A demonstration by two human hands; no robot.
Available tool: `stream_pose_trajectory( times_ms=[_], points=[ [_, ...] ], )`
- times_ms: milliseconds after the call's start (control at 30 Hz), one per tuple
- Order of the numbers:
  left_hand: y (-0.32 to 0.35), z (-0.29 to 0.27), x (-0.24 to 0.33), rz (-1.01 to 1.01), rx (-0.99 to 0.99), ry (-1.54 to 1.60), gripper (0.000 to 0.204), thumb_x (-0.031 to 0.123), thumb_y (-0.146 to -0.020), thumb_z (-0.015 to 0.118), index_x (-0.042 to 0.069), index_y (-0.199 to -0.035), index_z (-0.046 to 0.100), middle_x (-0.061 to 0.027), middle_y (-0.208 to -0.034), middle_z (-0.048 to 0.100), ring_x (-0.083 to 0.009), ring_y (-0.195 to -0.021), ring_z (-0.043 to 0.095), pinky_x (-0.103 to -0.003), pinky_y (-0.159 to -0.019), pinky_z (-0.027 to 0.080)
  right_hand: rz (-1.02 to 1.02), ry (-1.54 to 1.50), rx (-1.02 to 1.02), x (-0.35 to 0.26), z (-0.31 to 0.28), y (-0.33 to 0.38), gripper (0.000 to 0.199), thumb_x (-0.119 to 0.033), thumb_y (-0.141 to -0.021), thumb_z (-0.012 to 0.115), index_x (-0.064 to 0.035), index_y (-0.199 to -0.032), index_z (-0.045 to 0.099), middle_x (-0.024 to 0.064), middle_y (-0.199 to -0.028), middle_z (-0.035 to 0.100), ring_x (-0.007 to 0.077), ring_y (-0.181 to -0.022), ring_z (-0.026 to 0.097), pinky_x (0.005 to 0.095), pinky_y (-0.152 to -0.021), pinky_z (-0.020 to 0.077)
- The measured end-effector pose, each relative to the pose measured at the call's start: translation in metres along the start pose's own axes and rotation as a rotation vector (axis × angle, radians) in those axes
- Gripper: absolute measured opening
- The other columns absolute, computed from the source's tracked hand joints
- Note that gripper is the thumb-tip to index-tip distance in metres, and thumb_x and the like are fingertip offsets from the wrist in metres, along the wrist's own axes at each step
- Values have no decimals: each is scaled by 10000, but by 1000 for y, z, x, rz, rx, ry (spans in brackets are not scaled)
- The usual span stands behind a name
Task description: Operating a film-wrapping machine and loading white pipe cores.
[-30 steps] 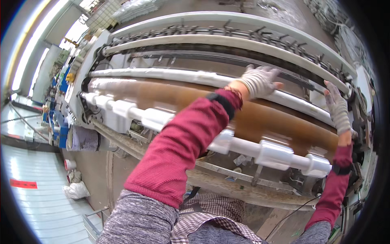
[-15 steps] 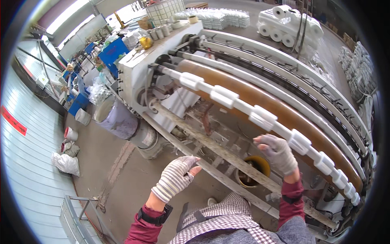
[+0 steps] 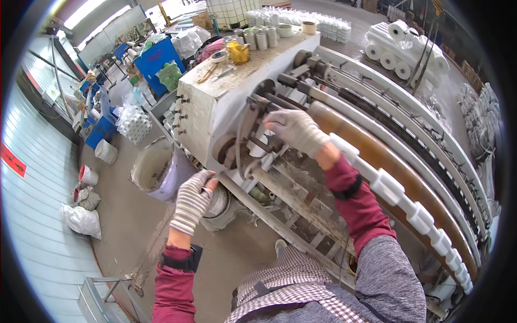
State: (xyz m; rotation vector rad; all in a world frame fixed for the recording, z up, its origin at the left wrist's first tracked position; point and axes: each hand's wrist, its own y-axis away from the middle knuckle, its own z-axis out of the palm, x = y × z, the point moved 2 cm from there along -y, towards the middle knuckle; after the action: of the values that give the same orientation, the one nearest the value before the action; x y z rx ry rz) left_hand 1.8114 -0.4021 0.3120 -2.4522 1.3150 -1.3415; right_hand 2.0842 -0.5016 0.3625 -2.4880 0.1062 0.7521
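Note:
My right hand [image 3: 297, 130], in a striped glove with bare fingertips, is over the left end of a long shaft with white rolls [image 3: 388, 188]. Its fingers stretch leftward, apart, with nothing visible in them; whether they touch the shaft is unclear. Behind the shaft runs a large brown roller [image 3: 371, 141]. My left hand [image 3: 193, 203], gloved alike, hovers near a purplish bucket [image 3: 180, 177] and the machine's lower rail [image 3: 253, 207]. Its fingers are loosely bent, the thumb apart from them, and it holds nothing I can see.
On the machine's white end housing [image 3: 207, 99] stand several small cores [image 3: 261, 40], a yellow object [image 3: 237, 53] and tape rolls [image 3: 308, 27]. Wrapped white rolls [image 3: 388, 56] are stacked beyond. Blue bins [image 3: 156, 62] and a white sack [image 3: 82, 220] stand left.
My view has shifted left along the machine. My right hand has moved left from beside the middle rolls to the shaft's end; my left hand has come nearer the purplish bucket.

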Motion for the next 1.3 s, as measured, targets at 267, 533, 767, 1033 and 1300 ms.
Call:
stream_pose_trajectory(
  times_ms=[267,533,767,1033,1300],
  points=[
    [-188,-54,-176,-51,102,-49,281,160,-830,635,25,-1073,597,-178,-868,655,-309,-787,634,-353,-734,479,173,228,65,18,114,-212,392,-332,-806,610,-78,-1104,631,187,-1057,606,350,-967,590,408,-857,463],
    [-343,-25,-259,-79,25,-444,341,243,-810,644,37,-1070,565,-206,-859,646,-376,-812,615,-444,-714,469,391,704,166,53,187,-312,611,-513,-763,620,-27,-1134,595,206,-1189,526,366,-1141,481,443,-940,410],
    [-363,-27,-280,49,-199,-247,221,202,-821,613,55,-983,581,-204,-808,630,-369,-787,615,-452,-700,464,192,786,172,64,209,-276,381,-428,-710,652,-114,-925,647,96,-1053,558,257,-1041,514,428,-847,428],
    [-327,-39,-224,386,-110,81,527,57,-795,659,25,-1282,459,-136,-1244,541,-271,-1152,499,-343,-977,377,-87,184,499,5,175,-235,77,-186,-759,562,-110,-773,568,96,-790,555,298,-675,587,407,-589,485],
    [-203,84,-67,751,-297,390,469,-60,-802,586,22,-1250,476,-141,-1256,525,-280,-1153,507,-365,-965,389,365,-273,1011,-64,97,51,80,-77,-827,630,-57,-893,592,31,-839,593,170,-735,579,287,-688,478]
  ],
)
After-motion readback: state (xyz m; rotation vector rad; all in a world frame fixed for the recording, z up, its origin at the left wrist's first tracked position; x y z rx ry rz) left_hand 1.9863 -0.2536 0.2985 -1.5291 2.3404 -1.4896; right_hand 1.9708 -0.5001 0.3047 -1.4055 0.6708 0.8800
